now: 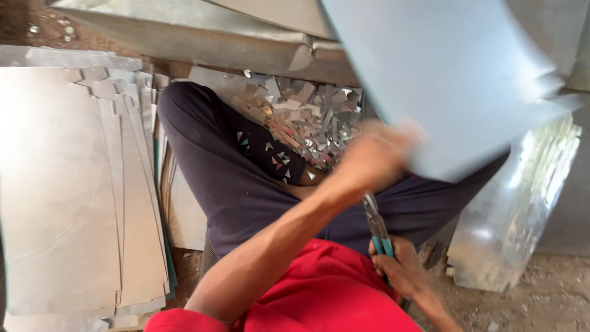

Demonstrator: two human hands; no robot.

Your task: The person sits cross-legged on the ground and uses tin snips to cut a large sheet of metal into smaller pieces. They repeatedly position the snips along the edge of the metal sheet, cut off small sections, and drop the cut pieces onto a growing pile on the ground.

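Dirt floor (553,295) carries stacked metal sheets (61,184) and offcut scraps (307,117). Left hand (375,157) grips a blue-grey sheet (448,80); right hand (399,267), fingers closed, holds tin snips (378,227).

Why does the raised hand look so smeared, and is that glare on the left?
In the head view, the left hand and the pale blue-grey sheet it holds are streaked with motion blur; the right hand on the teal-handled snips is sharper. Strong light washes out the stacked metal sheets at left, and the crumpled shiny sheet at right shows bright glints.
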